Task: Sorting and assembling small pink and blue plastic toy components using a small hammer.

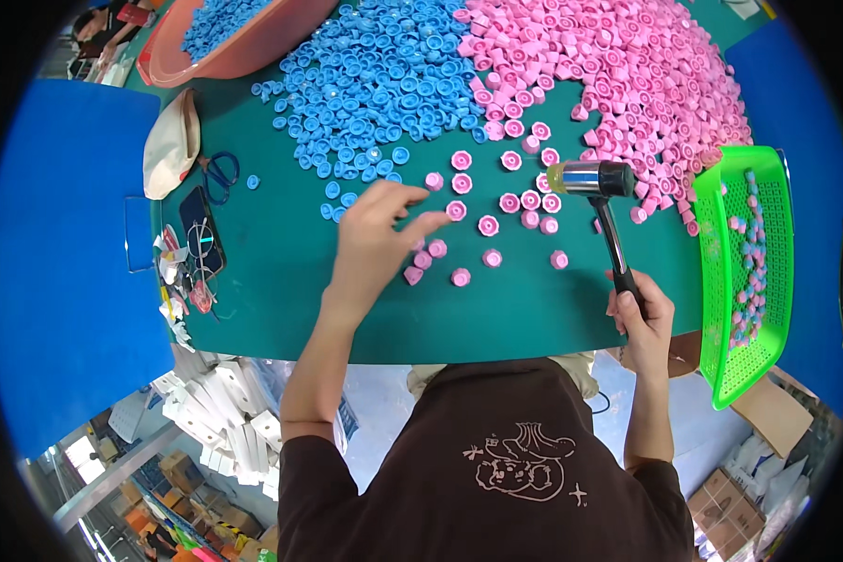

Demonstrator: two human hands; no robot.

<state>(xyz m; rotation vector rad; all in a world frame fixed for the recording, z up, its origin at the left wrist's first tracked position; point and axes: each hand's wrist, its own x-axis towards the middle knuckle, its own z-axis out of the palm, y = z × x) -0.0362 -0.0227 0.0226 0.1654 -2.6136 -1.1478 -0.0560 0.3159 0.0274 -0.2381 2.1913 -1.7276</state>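
My right hand (644,318) is closed round the black handle of a mallet (612,239). The mallet's silver head has a yellowish face on its left and a black one on its right, and it is raised over the green table. My left hand (379,229) hovers left of the middle, thumb and index finger apart, with nothing visible between them. The thumb tip is close to a pink fluted cap (455,211), and the index finger is near another pink cap (434,182). Several pink caps lie loose between my hands, many with their hollow side up.
Behind are a heap of blue caps (384,75) and a heap of pink caps (646,84). A salmon-coloured basin (244,51) of blue pieces stands far left. Scissors (219,178), a phone (197,211) and a cloth pouch (171,145) lie left. A green basket (717,281) with pink-and-blue pieces stands right.
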